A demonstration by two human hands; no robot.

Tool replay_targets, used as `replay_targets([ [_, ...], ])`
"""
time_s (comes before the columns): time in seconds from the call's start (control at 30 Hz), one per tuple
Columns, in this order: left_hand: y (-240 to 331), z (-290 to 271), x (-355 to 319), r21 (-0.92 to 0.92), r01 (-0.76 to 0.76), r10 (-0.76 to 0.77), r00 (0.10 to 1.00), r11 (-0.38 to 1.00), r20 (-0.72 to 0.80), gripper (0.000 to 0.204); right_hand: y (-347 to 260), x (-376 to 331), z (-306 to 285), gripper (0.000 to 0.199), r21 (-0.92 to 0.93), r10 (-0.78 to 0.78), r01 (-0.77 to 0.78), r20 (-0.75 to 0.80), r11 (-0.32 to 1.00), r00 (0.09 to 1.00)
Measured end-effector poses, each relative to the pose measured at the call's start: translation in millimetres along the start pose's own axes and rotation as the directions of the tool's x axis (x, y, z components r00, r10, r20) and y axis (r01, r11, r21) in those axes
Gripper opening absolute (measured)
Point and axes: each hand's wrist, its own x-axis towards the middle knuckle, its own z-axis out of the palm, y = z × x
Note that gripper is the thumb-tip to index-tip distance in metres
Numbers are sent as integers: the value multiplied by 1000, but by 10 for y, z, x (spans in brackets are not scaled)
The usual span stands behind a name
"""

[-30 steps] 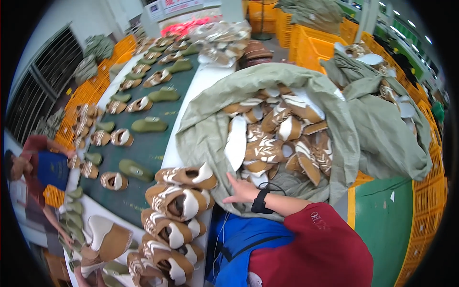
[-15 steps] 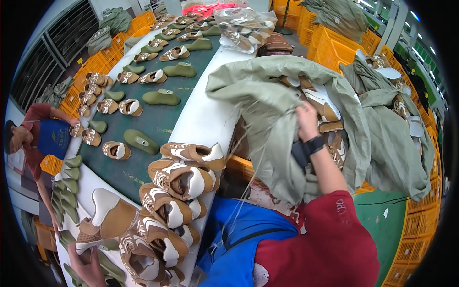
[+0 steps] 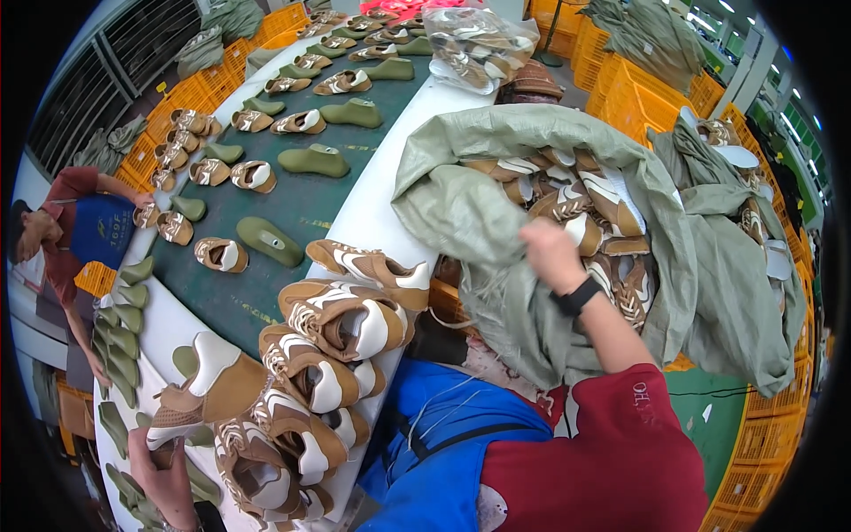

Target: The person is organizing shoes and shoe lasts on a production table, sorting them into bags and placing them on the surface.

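Observation:
At the lower left, my left hand (image 3: 164, 479) is closed around one end of a brown-and-white sneaker (image 3: 217, 381), held up beside a stack of similar sneakers (image 3: 310, 372) on the table's near edge. To the right stands a grey-green woven sack (image 3: 496, 275), its mouth wide and full of brown-and-white sneakers (image 3: 567, 204). My right hand (image 3: 551, 253), slightly blurred and with a dark band at the wrist, grips the sack's folded-down near edge, in front of the sneakers inside.
Shoes and green shoe lasts (image 3: 315, 161) line the dark green table (image 3: 292, 213). At left, a co-worker (image 3: 66, 230) reaches to its far side. A clear bag of shoes (image 3: 479, 44) rests at the back. Orange crates (image 3: 762, 470) and another sack (image 3: 736, 266) stand at right.
My right hand has pulled the sack's edge down and slightly left, baring more of the sneakers inside. My left hand still holds its sneaker. The whole view has shifted slightly.

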Motion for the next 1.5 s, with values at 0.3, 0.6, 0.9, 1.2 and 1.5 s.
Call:
replay_targets([
  [0.3,104,0,-11,49,11,-15,996,999,87,29,-737,-267,666,12,-2,-268,304,463,953,845],
  [0.6,-65,43,78,115,-13,9,999,993,42,42,-648,-302,945,47,305,-394,250,685,919,612],
  [0.9,214,185,262,275,-390,377,921,879,100,20,-1139,575,-343,25,778,-315,-152,413,609,855],
  [1.2,500,210,405,282,-602,625,781,747,13,32,-2063,818,-610,35,940,-810,243,54,238,585],
  [1.5,332,121,388,69,-479,474,877,875,78,52,-2114,787,-567,16,838,-724,-532,290,-124,626],
])
